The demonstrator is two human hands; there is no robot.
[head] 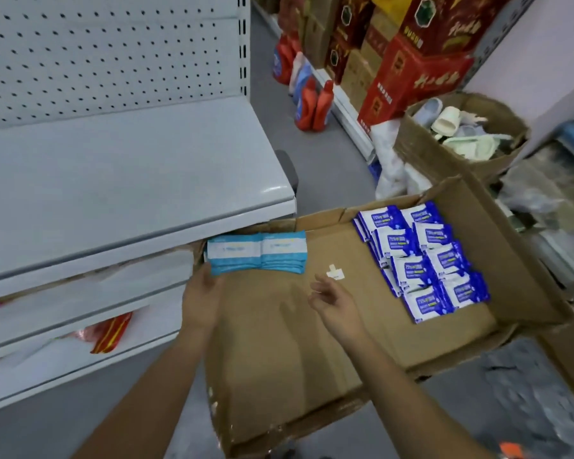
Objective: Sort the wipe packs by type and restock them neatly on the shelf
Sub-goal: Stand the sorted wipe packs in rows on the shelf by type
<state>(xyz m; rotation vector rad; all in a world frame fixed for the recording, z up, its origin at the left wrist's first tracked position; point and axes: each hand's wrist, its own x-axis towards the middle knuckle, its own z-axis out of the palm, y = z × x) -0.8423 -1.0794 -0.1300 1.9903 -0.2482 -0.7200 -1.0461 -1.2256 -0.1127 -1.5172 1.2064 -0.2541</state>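
An open cardboard box [279, 342] lies on the floor beside a white shelf [123, 180]. At its far left corner stands a row of light blue and white wipe packs [257, 253]. Dark blue and white wipe packs [424, 256] fill the box's right side in overlapping rows. My left hand [201, 298] reaches to the left end of the light blue row, fingertips touching it; whether it grips a pack is hidden. My right hand [333, 298] hovers over the bare box floor with relaxed fingers, holding nothing.
Lower shelf levels hold white goods and a red and yellow packet [111, 332]. A second cardboard box [461, 137] with pale slippers stands behind. Red detergent bottles [312, 104] and stacked red cartons [408, 77] line the grey-floored aisle. A small white scrap [334, 272] lies in the box.
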